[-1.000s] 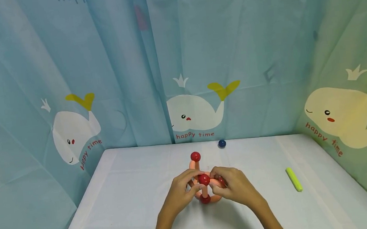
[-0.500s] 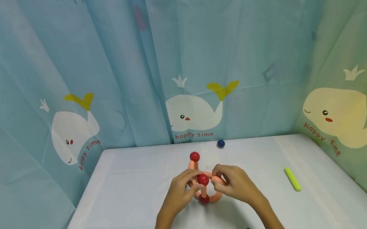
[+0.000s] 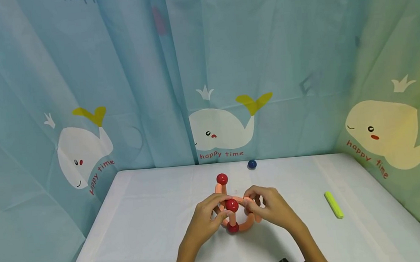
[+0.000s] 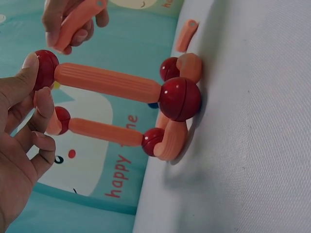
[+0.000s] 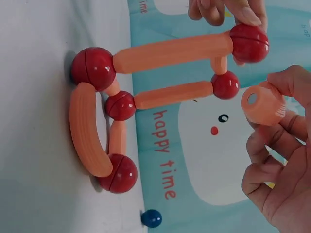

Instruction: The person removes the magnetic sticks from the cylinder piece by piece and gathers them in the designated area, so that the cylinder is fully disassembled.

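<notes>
A toy frame of red balls and orange sticks stands on the white table, its curved sticks [image 5: 87, 128] lying at the base. My left hand [image 3: 207, 217] pinches the red ball [image 3: 232, 205] on top of the near upright stick [image 4: 109, 82] between thumb and fingers. Beside it, my right hand [image 3: 274, 208] holds a loose orange stick [image 4: 77, 24], seen nearly end-on in the right wrist view with a round spot on its end. That stick is apart from the pinched ball. Another red ball [image 3: 222, 179] tops the far upright.
A dark blue ball [image 3: 252, 164] lies near the table's back edge. The lime-green stick [image 3: 334, 204] lies off to the right. Behind the table [image 3: 136, 229] hangs a whale-print curtain [image 3: 219, 63].
My right hand has drawn slightly away from the pinched ball to the right, and the loose stick in its fingers has turned. My left hand keeps its grip on the ball.
</notes>
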`<state>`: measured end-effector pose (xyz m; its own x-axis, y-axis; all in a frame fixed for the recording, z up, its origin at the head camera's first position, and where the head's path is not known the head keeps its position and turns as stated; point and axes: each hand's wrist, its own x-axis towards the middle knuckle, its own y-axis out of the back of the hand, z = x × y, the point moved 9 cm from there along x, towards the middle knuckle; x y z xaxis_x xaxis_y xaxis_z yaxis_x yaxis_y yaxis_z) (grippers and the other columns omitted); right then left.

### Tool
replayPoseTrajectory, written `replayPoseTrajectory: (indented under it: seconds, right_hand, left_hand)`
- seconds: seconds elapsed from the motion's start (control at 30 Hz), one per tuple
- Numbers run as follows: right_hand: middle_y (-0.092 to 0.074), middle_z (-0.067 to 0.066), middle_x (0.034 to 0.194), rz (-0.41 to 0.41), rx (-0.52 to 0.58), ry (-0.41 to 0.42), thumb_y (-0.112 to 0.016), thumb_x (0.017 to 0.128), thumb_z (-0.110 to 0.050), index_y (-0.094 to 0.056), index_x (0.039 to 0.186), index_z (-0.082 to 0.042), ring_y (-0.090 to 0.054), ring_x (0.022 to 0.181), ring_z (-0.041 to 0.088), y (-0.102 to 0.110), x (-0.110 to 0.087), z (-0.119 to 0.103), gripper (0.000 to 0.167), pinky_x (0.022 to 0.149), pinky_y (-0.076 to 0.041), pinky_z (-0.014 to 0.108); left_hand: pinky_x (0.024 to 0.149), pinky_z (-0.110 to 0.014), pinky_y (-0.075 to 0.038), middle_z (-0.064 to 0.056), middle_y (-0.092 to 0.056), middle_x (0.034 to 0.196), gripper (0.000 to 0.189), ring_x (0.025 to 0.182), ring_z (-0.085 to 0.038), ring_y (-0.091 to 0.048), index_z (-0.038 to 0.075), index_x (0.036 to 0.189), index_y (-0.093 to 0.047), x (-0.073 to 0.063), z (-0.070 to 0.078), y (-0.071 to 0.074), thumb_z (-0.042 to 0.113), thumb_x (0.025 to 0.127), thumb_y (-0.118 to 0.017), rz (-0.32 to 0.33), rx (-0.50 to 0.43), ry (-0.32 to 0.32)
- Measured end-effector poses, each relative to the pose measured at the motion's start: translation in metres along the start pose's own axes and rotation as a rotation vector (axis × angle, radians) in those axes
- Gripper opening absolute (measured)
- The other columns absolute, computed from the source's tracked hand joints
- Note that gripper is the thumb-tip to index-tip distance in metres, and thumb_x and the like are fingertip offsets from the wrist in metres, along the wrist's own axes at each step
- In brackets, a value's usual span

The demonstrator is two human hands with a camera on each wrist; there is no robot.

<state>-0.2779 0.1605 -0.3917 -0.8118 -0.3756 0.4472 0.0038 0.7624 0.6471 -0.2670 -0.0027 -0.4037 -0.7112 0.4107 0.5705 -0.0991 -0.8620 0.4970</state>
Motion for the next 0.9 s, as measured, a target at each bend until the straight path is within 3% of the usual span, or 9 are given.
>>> replayPoseTrajectory:
  seconds: [0.33, 0.53, 0.7, 0.9]
  right_hand:
    - [-0.067, -0.004, 0.08, 0.123, 0.018, -0.15, -0.069, 0.092, -0.021, -0.071, 0.099, -0.015, -0.058, 0.064, 0.006, 0.028, -0.007, 0.033, 0.01, 0.051, -0.049, 0.024]
    - [-0.071, -0.001, 0.085, 0.206, -0.069, -0.293, -0.071, 0.09, -0.027, -0.073, 0.1, -0.013, -0.06, 0.076, 0.005, 0.049, -0.018, 0.062, 0.018, 0.066, -0.049, 0.025]
    - [-0.072, 0.004, 0.089, 0.228, -0.118, -0.451, -0.068, 0.092, -0.034, -0.072, 0.1, -0.009, -0.062, 0.084, 0.011, 0.061, -0.031, 0.095, 0.027, 0.073, -0.049, 0.027]
    - [-0.072, 0.01, 0.096, 0.195, -0.117, -0.576, -0.066, 0.093, -0.035, -0.071, 0.104, -0.004, -0.063, 0.087, 0.017, 0.064, -0.05, 0.132, 0.033, 0.071, -0.048, 0.029]
  left_hand:
    - [0.068, -0.018, -0.052, 0.001, -0.068, 0.111, 0.031, 0.076, -0.002, -0.055, 0.01, 0.117, -0.067, 0.001, 0.001, 0.0, 0.024, 0.09, -0.069, -0.003, 0.023, 0.016]
    - [0.068, -0.018, -0.052, 0.002, -0.068, 0.113, 0.031, 0.076, -0.002, -0.055, 0.011, 0.117, -0.067, 0.001, -0.001, -0.001, 0.025, 0.091, -0.068, -0.013, 0.019, 0.04]
    - [0.069, -0.017, -0.052, 0.002, -0.068, 0.114, 0.032, 0.078, -0.002, -0.056, 0.011, 0.117, -0.067, 0.001, -0.002, -0.001, 0.026, 0.09, -0.069, -0.015, 0.011, 0.068]
    - [0.067, -0.017, -0.052, 0.001, -0.068, 0.114, 0.031, 0.076, -0.002, -0.055, 0.011, 0.117, -0.067, 0.0, -0.001, -0.002, 0.026, 0.091, -0.068, -0.015, 0.007, 0.071]
